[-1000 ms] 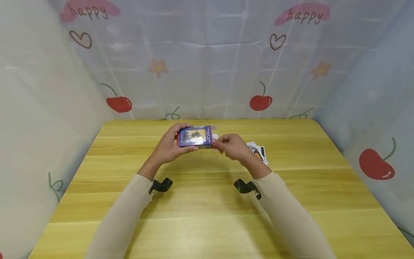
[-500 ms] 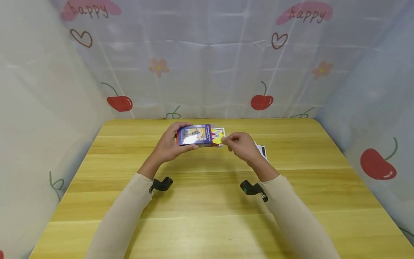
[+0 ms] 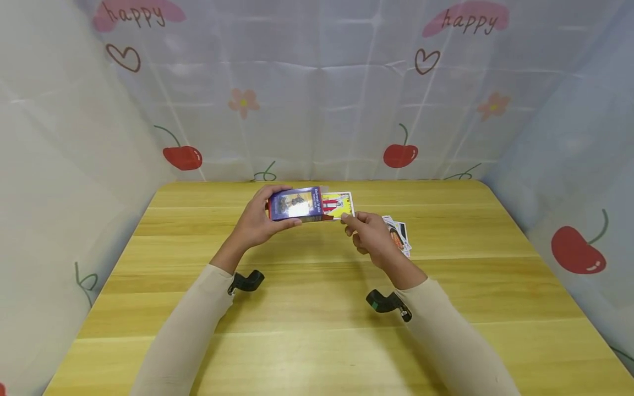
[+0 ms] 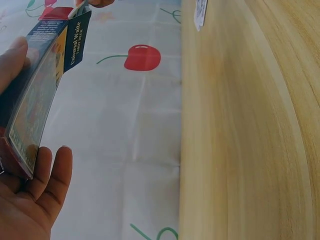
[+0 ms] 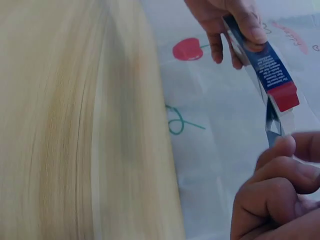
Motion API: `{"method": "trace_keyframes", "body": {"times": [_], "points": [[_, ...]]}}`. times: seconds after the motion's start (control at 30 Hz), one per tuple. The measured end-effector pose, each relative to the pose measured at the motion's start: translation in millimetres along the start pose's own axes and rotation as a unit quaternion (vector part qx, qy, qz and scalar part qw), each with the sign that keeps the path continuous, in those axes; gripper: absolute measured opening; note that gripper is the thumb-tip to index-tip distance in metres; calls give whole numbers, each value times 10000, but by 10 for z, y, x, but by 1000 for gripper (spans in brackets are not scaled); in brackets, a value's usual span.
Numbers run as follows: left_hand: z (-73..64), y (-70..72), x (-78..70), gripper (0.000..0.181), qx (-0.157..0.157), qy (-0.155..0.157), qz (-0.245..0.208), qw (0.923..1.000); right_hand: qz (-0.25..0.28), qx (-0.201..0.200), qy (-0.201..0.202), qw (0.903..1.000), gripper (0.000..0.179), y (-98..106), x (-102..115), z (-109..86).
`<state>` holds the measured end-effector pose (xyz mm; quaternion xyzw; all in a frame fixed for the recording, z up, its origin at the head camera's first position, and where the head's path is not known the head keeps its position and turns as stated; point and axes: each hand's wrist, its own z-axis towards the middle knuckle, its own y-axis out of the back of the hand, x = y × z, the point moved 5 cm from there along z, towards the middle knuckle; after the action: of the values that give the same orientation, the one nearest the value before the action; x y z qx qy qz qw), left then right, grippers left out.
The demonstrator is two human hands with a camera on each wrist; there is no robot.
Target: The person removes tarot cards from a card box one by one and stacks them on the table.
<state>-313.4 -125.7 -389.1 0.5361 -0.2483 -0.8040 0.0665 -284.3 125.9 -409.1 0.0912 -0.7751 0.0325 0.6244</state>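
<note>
My left hand (image 3: 255, 223) grips a blue tarot card box (image 3: 297, 203) by its left end, thumb along the near side and fingers round the far side. The box lies sideways in the air, its open end to the right. Out of that end sticks a yellow and red tarot card (image 3: 339, 205), its near right corner pinched by my right hand (image 3: 372, 237). Whether more cards lie under it I cannot tell. In the left wrist view the box (image 4: 37, 85) appears tilted, and in the right wrist view a red flap (image 5: 284, 97) hangs at its end.
A loose pile of cards (image 3: 398, 235) lies on the wooden table (image 3: 317, 341), partly behind my right hand. Black wrist mounts (image 3: 247, 281) stick out from both sleeves. A printed white curtain (image 3: 317, 110) stands along the table's back edge.
The yellow and red card has come out of the box to the right, drawn by my right hand. My left hand keeps its hold, with the box slightly raised.
</note>
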Motion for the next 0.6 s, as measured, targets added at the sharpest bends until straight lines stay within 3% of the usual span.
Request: {"method": "trace_keyframes", "body": {"times": [0.33,0.6], "points": [[-16,-10,-13,74,3,-24,-45,10000,745,-957,712,9901,21,58,20,-21],[-13,-2,0,73,8,-15,-147,9999,1089,-1392,1019,9790,21,135,75,-34]]}}
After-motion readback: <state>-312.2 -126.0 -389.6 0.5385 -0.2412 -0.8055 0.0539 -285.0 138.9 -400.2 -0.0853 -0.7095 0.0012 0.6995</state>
